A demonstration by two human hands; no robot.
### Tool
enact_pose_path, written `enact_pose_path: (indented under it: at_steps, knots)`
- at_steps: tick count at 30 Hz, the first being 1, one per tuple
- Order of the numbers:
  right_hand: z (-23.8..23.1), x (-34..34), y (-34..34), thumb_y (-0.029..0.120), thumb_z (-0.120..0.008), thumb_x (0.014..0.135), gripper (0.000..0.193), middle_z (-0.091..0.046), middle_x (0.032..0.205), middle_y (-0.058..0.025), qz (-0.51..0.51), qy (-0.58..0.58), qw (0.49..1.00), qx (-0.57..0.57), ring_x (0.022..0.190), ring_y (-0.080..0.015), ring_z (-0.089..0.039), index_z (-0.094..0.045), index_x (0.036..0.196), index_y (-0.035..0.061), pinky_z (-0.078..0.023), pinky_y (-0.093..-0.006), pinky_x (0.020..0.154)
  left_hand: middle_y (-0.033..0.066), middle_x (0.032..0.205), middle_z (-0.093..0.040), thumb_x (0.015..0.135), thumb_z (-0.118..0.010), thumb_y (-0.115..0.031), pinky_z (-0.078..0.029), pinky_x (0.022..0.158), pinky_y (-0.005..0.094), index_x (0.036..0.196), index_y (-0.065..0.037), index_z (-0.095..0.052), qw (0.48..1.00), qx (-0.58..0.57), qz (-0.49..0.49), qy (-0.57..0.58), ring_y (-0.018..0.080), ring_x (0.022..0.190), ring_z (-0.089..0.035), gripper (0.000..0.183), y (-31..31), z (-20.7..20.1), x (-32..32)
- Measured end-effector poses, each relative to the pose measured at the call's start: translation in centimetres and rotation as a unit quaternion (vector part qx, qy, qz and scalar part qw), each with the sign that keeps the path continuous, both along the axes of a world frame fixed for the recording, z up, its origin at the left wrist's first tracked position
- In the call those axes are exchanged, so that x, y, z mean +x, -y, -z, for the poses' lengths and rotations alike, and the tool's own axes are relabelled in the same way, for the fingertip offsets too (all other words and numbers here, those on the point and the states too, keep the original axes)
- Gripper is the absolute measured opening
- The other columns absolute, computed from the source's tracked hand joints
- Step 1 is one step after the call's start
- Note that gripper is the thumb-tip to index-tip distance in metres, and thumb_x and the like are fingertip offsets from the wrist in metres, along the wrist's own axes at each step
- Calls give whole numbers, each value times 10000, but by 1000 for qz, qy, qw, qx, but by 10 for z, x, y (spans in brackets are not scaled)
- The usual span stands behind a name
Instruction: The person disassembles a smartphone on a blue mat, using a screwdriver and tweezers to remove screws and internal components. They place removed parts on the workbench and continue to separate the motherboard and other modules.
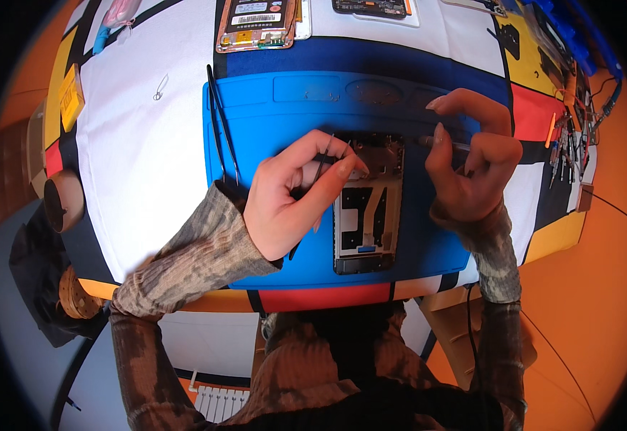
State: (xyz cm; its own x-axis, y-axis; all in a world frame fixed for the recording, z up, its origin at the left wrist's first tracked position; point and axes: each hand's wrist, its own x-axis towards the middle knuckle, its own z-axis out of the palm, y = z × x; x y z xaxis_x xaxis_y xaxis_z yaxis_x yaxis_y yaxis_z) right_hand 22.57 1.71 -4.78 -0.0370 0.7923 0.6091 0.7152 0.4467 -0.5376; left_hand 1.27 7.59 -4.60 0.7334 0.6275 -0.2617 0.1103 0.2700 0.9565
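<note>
An opened phone frame (367, 223) lies upright in front of me on a blue work mat (277, 269). Over its upper left edge is my left hand (295, 190), thumb and fingers pinched around dark, slim tweezers (321, 167), partly hidden by the fingers. To the right of the frame hovers my right hand (475, 151), its index finger raised and bent. A slim tool with a clear handle (460, 146) rests in its curled fingers; its exact kind is blurred. Another pair of black tweezers (221, 126) lies on the mat's left side.
At the back lie an opened phone with its battery showing (256, 25) and a dark phone part (374, 7). Screwdrivers and small tools (564, 154) crowd the right edge. A yellow box (71, 97) and a cardboard roll (63, 201) are on the left.
</note>
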Motion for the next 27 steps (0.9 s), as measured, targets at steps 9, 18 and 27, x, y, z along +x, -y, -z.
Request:
enact_pose_path:
  at_steps: [9,18,27]
  knots:
    - [-6,-5,0,-102,-593,728,353,-550,1007,-205,7,55,998,-15,784,-236,-552,-303,825,75,-440,-318,684,-27,518,-508,905,-477,-93,-293,382,170,991,-1,-521,1000,5,-2,9,7,406,-418,133,0,2,-1]
    - [-10,-5,-3,-101,-533,751,333,-508,991,-276,-37,64,997,-25,824,-288,-597,-241,815,46,-517,-333,711,-30,495,-484,900,-486,-91,-291,391,170,986,0,-532,1000,9,-2,-4,7,401,-410,133,-1,2,-1]
    - [-3,-10,6,-93,-596,687,323,-575,1017,-199,6,36,999,-4,859,-252,-560,-327,739,79,-436,-330,712,-25,523,-485,889,-511,-95,-291,445,178,957,-1,-539,1000,6,-19,8,-6,478,-392,119,0,1,0]
